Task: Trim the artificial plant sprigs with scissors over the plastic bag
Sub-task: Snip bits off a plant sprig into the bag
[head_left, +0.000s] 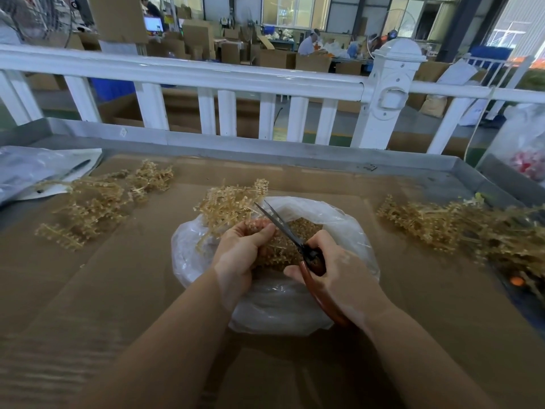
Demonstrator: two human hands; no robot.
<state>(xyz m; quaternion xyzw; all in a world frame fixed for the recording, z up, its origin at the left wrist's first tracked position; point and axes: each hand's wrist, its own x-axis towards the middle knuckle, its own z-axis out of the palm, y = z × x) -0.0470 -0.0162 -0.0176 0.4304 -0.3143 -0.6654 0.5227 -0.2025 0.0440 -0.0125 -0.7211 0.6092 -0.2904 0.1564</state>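
A clear plastic bag [351,231] lies open in the middle of the cardboard-covered table, with cut tan pieces inside. My left hand [241,252] grips a tan artificial sprig [227,208] above the bag's left rim; the sprig fans up and away from my fingers. My right hand [336,273] holds scissors [283,228] by their reddish-brown handles. The blades are slightly parted and point up-left, with their tips at the sprig just beyond my left thumb.
Loose tan sprigs lie in a pile on the left [97,202] and a bigger pile on the right [460,228]. A grey plastic bag [32,169] sits at the far left. A raised metal rim [265,154] and a white fence [389,93] close off the table's far side.
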